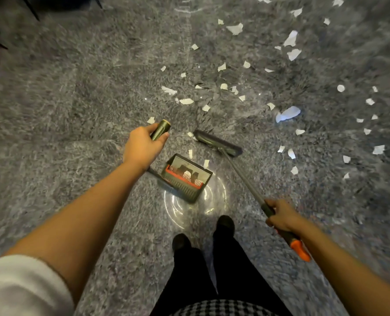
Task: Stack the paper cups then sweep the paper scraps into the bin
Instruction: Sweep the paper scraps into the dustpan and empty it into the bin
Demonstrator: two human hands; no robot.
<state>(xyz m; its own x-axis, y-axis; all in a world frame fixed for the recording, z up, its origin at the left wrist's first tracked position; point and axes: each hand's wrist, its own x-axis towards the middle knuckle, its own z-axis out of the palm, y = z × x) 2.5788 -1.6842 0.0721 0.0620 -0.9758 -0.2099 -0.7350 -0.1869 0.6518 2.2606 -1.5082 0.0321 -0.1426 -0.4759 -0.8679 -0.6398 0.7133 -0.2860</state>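
Broom [219, 144], dustpan [186, 179], scattered paper scraps [291, 38]

The floor [52, 110] left of the dustpan [185, 176] lies open as far as the dark furniture legs [33, 10] in the far left corner. The dustpan handle [161, 131] rises at the pan's left, gripped by the left hand [144, 145]. Only a narrow gap, holding a few paper scraps [206, 163], separates the pan's mouth from the broom head [216, 142]. The broom handle [246, 181] slants across the right side to the right hand [280, 216]. Shoes [223, 224] stand just behind the pan. More scraps dot the floor ahead and to the right.
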